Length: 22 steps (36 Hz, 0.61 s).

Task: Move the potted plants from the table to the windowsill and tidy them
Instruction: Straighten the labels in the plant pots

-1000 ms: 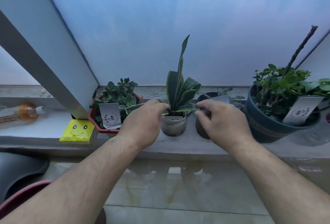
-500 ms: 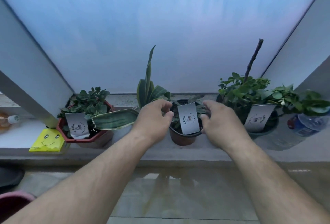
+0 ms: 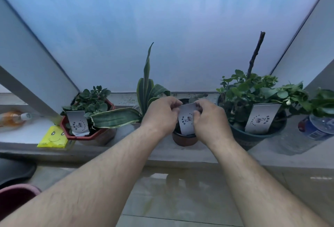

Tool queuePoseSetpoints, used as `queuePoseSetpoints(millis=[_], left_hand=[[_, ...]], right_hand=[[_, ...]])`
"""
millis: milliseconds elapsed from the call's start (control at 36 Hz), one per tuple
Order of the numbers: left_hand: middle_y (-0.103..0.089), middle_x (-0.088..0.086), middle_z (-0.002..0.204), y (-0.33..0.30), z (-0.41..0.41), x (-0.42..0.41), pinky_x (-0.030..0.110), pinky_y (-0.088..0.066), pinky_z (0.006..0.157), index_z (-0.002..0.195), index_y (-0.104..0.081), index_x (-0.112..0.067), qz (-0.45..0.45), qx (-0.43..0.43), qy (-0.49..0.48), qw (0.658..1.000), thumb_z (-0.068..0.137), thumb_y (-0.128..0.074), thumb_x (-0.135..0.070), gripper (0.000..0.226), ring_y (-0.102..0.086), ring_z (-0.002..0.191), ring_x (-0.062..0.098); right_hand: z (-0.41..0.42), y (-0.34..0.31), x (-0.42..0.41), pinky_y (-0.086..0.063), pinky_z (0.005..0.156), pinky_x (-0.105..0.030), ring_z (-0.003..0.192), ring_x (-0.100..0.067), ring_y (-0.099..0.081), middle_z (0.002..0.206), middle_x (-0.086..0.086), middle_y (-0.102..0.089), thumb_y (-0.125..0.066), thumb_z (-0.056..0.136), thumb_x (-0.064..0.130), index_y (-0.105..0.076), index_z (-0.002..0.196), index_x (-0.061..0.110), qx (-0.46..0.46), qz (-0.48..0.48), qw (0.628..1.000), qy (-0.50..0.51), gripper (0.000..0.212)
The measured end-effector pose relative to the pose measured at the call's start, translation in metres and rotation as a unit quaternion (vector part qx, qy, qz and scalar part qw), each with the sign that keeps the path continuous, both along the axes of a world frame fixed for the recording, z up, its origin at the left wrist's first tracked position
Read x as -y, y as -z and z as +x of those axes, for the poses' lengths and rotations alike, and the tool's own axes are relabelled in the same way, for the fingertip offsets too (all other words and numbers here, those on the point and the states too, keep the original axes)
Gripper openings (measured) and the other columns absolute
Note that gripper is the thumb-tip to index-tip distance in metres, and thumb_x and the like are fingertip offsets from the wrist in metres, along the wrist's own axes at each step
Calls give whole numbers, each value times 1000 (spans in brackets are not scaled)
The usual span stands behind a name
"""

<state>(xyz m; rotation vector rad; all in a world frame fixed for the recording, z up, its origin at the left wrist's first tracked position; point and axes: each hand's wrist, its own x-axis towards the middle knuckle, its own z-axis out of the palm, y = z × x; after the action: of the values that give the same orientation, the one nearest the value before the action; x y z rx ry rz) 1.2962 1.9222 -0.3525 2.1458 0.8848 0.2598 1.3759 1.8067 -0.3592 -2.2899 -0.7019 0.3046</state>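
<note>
Pretty much at the tidying stage, I'd say. Nearest me, both hands meet over the small brown pot (image 3: 184, 139) at 12 o'clock on the windowsill (image 3: 180, 156): left hand (image 3: 160, 116) and right hand (image 3: 210, 122) each pinch an edge of its white label card (image 3: 187, 121). Further out, red pot (image 3: 85, 135) at 10, snake plant (image 3: 146, 89) at 11, big dark pot (image 3: 253, 136) at 2, all already up there. No table in view.

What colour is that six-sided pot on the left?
The hexagonal pot is red, with a dark inside; the head view shows it.
</note>
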Motion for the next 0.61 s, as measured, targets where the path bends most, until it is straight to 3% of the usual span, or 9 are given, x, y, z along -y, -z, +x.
queuePoseSetpoints(millis=[111, 222, 278, 361, 472, 528, 611], left_hand=[[-72, -5, 110, 0, -3, 3, 41, -57, 94, 124, -68, -24, -2, 25, 2, 1000, 97, -57, -16, 30, -71, 96, 21], [-66, -8, 80, 17, -29, 30, 39, -57, 77, 87, -62, -27, -6, 81, -125, 989, 92, -62, -26, 5, -68, 76, 19], [-64, -4, 74, 31, -42, 48, 47, -59, 74, 84, -54, -25, -80, 70, -190, 976, 89, -66, -33, 15, -69, 72, 25], [-61, -1, 73, 44, -45, 55, 54, -61, 73, 107, -51, -16, -188, 50, -232, 953, 90, -68, -37, 32, -73, 73, 30], [-64, 12, 85, 39, -36, 54, 40, -62, 61, 142, -38, -11, -255, 68, -211, 941, 98, -63, -19, 51, -72, 69, 23], [-66, 19, 98, 38, -30, 54, 38, -64, 63, 147, -35, -13, -287, 87, -212, 930, 98, -59, -11, 54, -72, 72, 20], [-67, 17, 101, 37, -25, 54, 46, -65, 71, 147, -34, -16, -327, 113, -228, 910, 96, -61, -8, 58, -73, 79, 21]], right_hand=[[2, 2, 4, -46, 75, -30, 89, -21, -57, 110, -10, -68, -52, 100, 17, -63, 117, 16, 7, 0, 1000, 18, 20], [1, 2, 5, -51, 78, -32, 91, -21, -60, 112, -9, -68, -50, 101, 15, -60, 126, 17, 0, -3, 1000, 17, 27], [1, 2, 5, -52, 79, -33, 94, -22, -63, 113, -9, -68, -50, 101, 15, -58, 131, 17, -1, 0, 1000, 20, 31], [0, 3, 4, -56, 80, -38, 92, -23, -64, 107, -8, -68, -50, 101, 14, -58, 130, 18, 4, 3, 1000, 21, 30], [-1, 2, 5, -57, 80, -40, 92, -25, -65, 106, -9, -69, -49, 101, 12, -58, 129, 18, 14, 3, 1000, 21, 31], [-1, 2, 6, -57, 80, -39, 92, -24, -65, 108, -9, -69, -49, 101, 12, -58, 129, 19, 19, 0, 1000, 19, 31], [-3, 1, 7, -56, 80, -39, 92, -24, -64, 109, -9, -69, -49, 101, 13, -58, 129, 20, 17, -1, 1000, 19, 30]])
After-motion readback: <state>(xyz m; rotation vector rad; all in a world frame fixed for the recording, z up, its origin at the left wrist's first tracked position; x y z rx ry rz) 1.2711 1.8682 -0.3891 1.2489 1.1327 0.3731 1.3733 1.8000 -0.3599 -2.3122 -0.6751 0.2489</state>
